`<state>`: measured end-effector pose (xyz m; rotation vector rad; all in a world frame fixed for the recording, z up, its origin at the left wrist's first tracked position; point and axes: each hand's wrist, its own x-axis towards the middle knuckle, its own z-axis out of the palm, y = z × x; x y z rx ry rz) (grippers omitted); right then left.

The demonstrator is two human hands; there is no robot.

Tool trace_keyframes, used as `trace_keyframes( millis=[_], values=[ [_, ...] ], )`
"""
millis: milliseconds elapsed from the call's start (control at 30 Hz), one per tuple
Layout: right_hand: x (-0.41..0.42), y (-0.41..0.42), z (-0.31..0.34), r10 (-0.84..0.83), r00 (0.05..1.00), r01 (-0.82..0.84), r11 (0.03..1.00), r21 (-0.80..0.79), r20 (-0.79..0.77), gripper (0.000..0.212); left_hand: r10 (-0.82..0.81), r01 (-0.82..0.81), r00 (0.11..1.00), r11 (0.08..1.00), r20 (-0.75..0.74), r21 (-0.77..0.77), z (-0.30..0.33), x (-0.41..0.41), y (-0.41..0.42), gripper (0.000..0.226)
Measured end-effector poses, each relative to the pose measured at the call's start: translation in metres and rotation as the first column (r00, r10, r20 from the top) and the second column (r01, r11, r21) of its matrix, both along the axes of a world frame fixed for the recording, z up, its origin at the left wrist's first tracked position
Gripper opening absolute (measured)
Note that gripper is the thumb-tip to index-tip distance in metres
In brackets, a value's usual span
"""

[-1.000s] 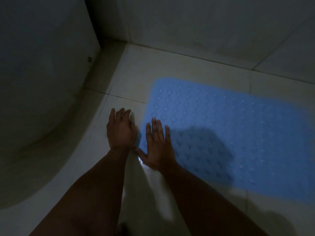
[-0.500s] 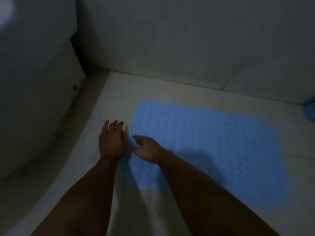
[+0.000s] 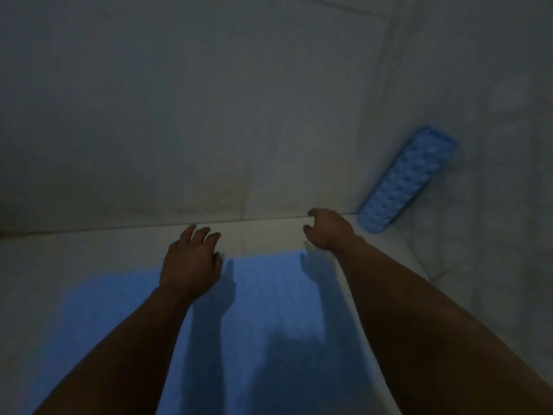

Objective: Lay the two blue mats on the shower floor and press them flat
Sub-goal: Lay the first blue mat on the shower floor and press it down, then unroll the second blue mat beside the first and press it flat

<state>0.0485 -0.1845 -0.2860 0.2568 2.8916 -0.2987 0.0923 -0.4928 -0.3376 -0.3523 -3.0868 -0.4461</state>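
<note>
My two forearms reach up from the bottom of the frame across the first blue mat (image 3: 269, 319), which lies spread on the pale shower floor (image 3: 89, 250) and fills the lower centre. My left hand (image 3: 191, 262) hovers at the mat's far edge, left of centre, fingers loosely spread, grip released and holding nothing. My right hand (image 3: 327, 227) sits higher and further right, past the mat's far edge over bare floor, fingers loosely curled, grip also released and empty. Beyond it, in the right middle of the frame, the second blue mat (image 3: 407, 181) stands rolled or folded in the corner, propped against the wall (image 3: 209, 115), its long axis running from lower left to upper right. It lies up and to the right of my right hand, near but not touching, and well apart from my left. By my judgement the right hand is the one to take it.
</note>
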Motion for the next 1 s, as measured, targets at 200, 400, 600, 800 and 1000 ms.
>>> trace_keyframes(
  millis=[200,400,600,800,1000],
  values=[
    [-0.055,0.153,0.099,-0.158,0.894,0.247,0.955,0.166,-0.419,0.066,-0.205,0.204,0.97,0.979,-0.129,-0.022,0.047,-0.066,0.156,0.057],
    [-0.093,0.244,0.135,-0.274,0.905,0.379,0.867,0.325,-0.324,0.112,-0.291,0.304,0.934,0.952,-0.209,0.033,0.076,-0.092,0.265,0.057],
    [-0.076,0.242,0.107,-0.138,0.858,0.318,0.9,0.3,-0.495,0.04,-0.288,0.306,0.933,0.95,-0.215,0.056,0.078,-0.089,0.285,0.058],
    [-0.051,0.173,0.105,0.114,0.863,0.068,0.939,0.337,-0.492,0.009,-0.241,0.262,0.945,0.962,-0.222,0.072,0.097,-0.081,0.246,0.06],
    [-0.032,0.086,0.145,0.405,0.737,-0.222,0.901,0.372,-0.541,0.017,-0.127,0.187,0.949,0.963,-0.288,0.193,0.148,-0.076,0.175,0.078]
  ],
)
